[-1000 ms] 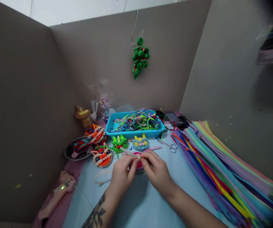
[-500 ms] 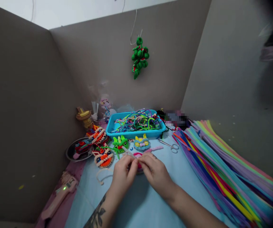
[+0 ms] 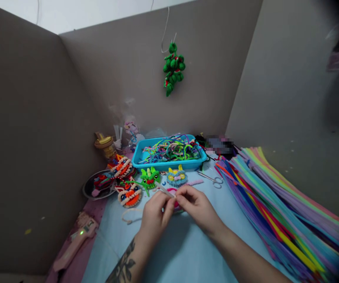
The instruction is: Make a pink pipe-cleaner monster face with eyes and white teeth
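Note:
My left hand (image 3: 154, 216) and my right hand (image 3: 196, 207) meet over the light blue table cover (image 3: 169, 251), fingertips pinched together on a thin white pipe cleaner (image 3: 164, 190) that sticks out up and to the left. Under the fingers lies a small pink coiled piece (image 3: 175, 203), mostly hidden. Just beyond stand finished pipe-cleaner figures: a green one (image 3: 149, 177), a blue and yellow one (image 3: 175, 177), and an orange and white one (image 3: 129, 195).
A blue tray (image 3: 169, 164) of mixed pipe-cleaner scraps sits behind. Small scissors (image 3: 212, 179) lie to the right of the figures. A wide fan of long coloured pipe cleaners (image 3: 278, 212) fills the right. A glue gun (image 3: 75, 243) lies at the left. Grey partition walls surround.
Both hands stay pinched together on the white pipe cleaner, with small finger shifts. The view has drifted slightly, so everything sits a little to the right and higher.

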Action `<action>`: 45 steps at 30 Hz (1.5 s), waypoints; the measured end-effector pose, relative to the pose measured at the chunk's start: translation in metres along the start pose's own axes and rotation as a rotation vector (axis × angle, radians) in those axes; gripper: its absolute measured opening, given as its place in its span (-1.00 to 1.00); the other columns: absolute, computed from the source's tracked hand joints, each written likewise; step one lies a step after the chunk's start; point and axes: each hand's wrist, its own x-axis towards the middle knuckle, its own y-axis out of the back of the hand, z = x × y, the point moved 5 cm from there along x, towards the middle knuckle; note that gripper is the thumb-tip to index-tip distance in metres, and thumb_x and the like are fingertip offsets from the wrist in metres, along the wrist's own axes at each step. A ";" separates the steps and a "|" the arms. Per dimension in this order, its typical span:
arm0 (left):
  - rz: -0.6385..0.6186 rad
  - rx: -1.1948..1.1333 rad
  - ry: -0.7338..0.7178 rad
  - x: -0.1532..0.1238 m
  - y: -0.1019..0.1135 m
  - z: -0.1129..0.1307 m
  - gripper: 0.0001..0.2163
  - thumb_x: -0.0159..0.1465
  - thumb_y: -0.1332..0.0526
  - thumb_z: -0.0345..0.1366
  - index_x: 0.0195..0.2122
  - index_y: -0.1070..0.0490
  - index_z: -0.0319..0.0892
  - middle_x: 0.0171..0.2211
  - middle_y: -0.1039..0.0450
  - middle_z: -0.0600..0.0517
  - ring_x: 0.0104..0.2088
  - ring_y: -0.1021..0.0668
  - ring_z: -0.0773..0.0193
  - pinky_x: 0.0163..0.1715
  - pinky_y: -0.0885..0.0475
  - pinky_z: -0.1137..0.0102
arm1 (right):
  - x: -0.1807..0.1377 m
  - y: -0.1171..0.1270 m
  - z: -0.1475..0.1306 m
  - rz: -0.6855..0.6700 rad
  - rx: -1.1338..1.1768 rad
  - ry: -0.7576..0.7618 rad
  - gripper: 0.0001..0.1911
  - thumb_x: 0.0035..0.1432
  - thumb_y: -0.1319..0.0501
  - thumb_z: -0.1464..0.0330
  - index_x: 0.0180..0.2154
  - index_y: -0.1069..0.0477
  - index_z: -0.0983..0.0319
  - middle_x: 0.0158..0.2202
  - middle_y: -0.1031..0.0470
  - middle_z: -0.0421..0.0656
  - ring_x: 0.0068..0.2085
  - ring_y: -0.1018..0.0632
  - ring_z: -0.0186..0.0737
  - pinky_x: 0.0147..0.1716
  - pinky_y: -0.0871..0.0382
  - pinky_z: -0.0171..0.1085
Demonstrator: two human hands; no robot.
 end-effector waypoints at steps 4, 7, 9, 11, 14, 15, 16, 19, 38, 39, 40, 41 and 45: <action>0.010 0.020 -0.041 -0.001 0.000 -0.001 -0.83 0.30 -0.06 -0.35 -0.42 -0.36 -0.19 -0.50 -0.38 0.03 -0.46 -0.44 0.33 -0.44 -0.32 0.48 | 0.001 -0.002 0.001 -0.044 0.015 -0.026 -0.71 0.11 -0.18 0.16 -0.35 -0.48 0.26 -0.40 -0.51 -0.15 -0.38 -0.52 -0.26 -0.39 -0.44 -0.32; 0.004 0.033 -0.044 -0.002 0.001 -0.001 -0.84 0.29 -0.07 -0.35 -0.41 -0.36 -0.19 -0.48 -0.41 0.01 -0.44 -0.45 0.32 -0.42 -0.33 0.46 | 0.001 -0.001 -0.003 -0.037 -0.050 0.035 -0.69 0.13 -0.18 0.16 -0.38 -0.51 0.28 -0.42 -0.53 -0.14 -0.36 -0.52 -0.25 -0.37 -0.43 -0.31; -0.005 0.043 -0.036 -0.001 0.001 -0.001 -0.84 0.29 -0.06 -0.35 -0.42 -0.37 -0.19 -0.48 -0.41 0.01 -0.43 -0.46 0.31 -0.42 -0.34 0.46 | 0.001 0.000 -0.005 -0.036 -0.067 0.069 -0.69 0.12 -0.19 0.17 -0.39 -0.52 0.28 -0.42 -0.53 -0.13 -0.36 -0.52 -0.24 -0.36 -0.43 -0.30; -0.003 0.056 -0.033 -0.001 0.001 0.000 -0.83 0.29 -0.06 -0.34 -0.42 -0.37 -0.18 -0.49 -0.41 0.02 -0.45 -0.45 0.31 -0.44 -0.33 0.46 | 0.002 0.001 -0.004 -0.034 -0.063 0.081 -0.70 0.11 -0.21 0.17 -0.40 -0.52 0.28 -0.43 -0.54 -0.13 -0.36 -0.53 -0.23 -0.33 -0.43 -0.28; 0.009 0.052 -0.018 -0.001 0.002 -0.001 -0.84 0.28 -0.07 -0.34 -0.40 -0.39 -0.18 -0.49 -0.41 0.02 -0.46 -0.45 0.32 -0.45 -0.33 0.46 | 0.002 0.003 -0.001 -0.018 -0.042 0.064 -0.71 0.08 -0.23 0.16 -0.40 -0.53 0.27 -0.44 -0.54 -0.14 -0.37 -0.53 -0.23 -0.33 -0.44 -0.26; 0.017 0.042 -0.006 -0.002 0.002 -0.002 -0.85 0.28 -0.08 -0.34 -0.38 -0.40 -0.18 -0.48 -0.42 0.02 -0.46 -0.45 0.32 -0.45 -0.34 0.46 | 0.003 0.003 -0.001 -0.013 -0.038 0.054 -0.71 0.07 -0.24 0.16 -0.40 -0.52 0.27 -0.45 -0.54 -0.15 -0.38 -0.53 -0.24 -0.35 -0.44 -0.27; 0.024 0.030 0.008 -0.002 0.002 -0.003 -0.87 0.28 -0.09 -0.34 -0.36 -0.40 -0.18 -0.47 -0.43 0.02 -0.45 -0.46 0.32 -0.45 -0.34 0.46 | 0.003 0.004 -0.001 -0.009 -0.037 0.046 -0.72 0.06 -0.25 0.16 -0.40 -0.52 0.27 -0.46 -0.54 -0.15 -0.39 -0.52 -0.24 -0.36 -0.43 -0.27; 0.029 0.005 0.023 -0.003 0.002 -0.005 -0.89 0.27 -0.09 -0.35 -0.32 -0.41 -0.18 -0.44 -0.44 0.01 -0.44 -0.47 0.31 -0.44 -0.35 0.46 | 0.003 0.005 -0.002 0.012 -0.057 0.040 -0.74 0.07 -0.24 0.19 -0.42 -0.50 0.27 -0.47 -0.52 -0.16 -0.41 -0.50 -0.26 -0.38 -0.41 -0.30; -0.035 -0.162 0.270 0.000 -0.005 -0.011 -0.81 0.22 -0.16 -0.29 -0.42 -0.54 -0.23 -0.46 -0.55 -0.05 -0.43 -0.53 0.25 -0.43 -0.39 0.42 | -0.003 0.003 -0.006 0.113 -0.510 0.239 -0.89 0.12 -0.12 0.50 -0.41 -0.35 0.21 -0.38 -0.41 -0.17 -0.29 -0.44 -0.21 -0.30 -0.30 -0.28; -0.038 -0.184 0.299 0.000 -0.006 -0.013 -0.80 0.22 -0.17 -0.27 -0.43 -0.55 -0.23 -0.46 -0.56 -0.06 -0.42 -0.54 0.23 -0.43 -0.40 0.41 | -0.003 0.002 -0.006 0.115 -0.515 0.244 -0.89 0.11 -0.12 0.51 -0.40 -0.35 0.21 -0.38 -0.41 -0.17 -0.28 -0.44 -0.20 -0.30 -0.30 -0.28; -0.048 -0.215 0.330 0.000 -0.007 -0.015 -0.78 0.21 -0.17 -0.26 -0.44 -0.55 -0.24 -0.46 -0.56 -0.07 -0.43 -0.55 0.22 -0.43 -0.41 0.41 | -0.004 0.002 -0.006 0.115 -0.518 0.247 -0.89 0.10 -0.13 0.52 -0.40 -0.35 0.21 -0.37 -0.41 -0.17 -0.28 -0.44 -0.20 -0.30 -0.30 -0.28; -0.061 -0.250 0.360 0.000 -0.008 -0.016 -0.78 0.21 -0.17 -0.25 -0.45 -0.56 -0.25 -0.46 -0.57 -0.07 -0.43 -0.55 0.21 -0.44 -0.41 0.41 | -0.004 0.001 -0.007 0.113 -0.522 0.250 -0.89 0.09 -0.13 0.53 -0.39 -0.36 0.21 -0.37 -0.41 -0.17 -0.28 -0.44 -0.21 -0.30 -0.30 -0.29; -0.107 -0.358 0.431 0.002 -0.011 -0.019 -0.77 0.18 -0.19 -0.25 -0.48 -0.57 -0.26 -0.46 -0.59 -0.07 -0.43 -0.58 0.20 -0.45 -0.42 0.44 | -0.007 -0.001 -0.010 0.119 -0.551 0.267 -0.88 0.06 -0.14 0.55 -0.40 -0.36 0.22 -0.40 -0.38 -0.18 -0.32 -0.43 -0.22 -0.34 -0.29 -0.30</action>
